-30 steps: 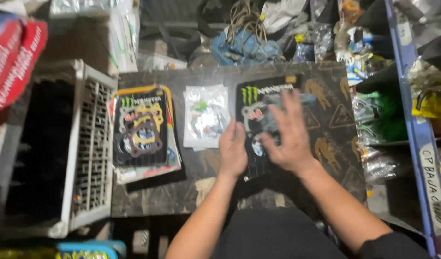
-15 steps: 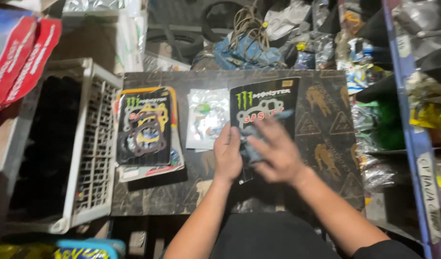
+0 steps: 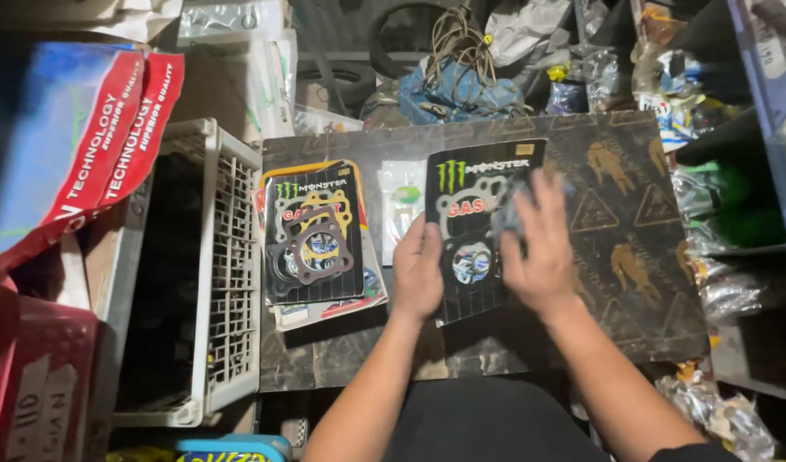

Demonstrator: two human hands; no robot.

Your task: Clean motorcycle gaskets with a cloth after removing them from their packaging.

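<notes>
Gasket packet (image 3: 474, 214) beneath both hands' fingers (image 3: 538, 201)

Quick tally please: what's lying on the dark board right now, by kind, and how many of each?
Black gasket packs in view: 2, one under the left hand and right hand at, one on top of the stack at
Small clear bags: 1
Grey cloths: 1, in the right hand
Total: 4

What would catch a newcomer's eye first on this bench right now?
Both hands at the centre: the left hand presses down a black gasket packet, while the right hand rubs a small grey cloth over it. A second gasket packet lies to the left, beside a white plastic crate.
</notes>
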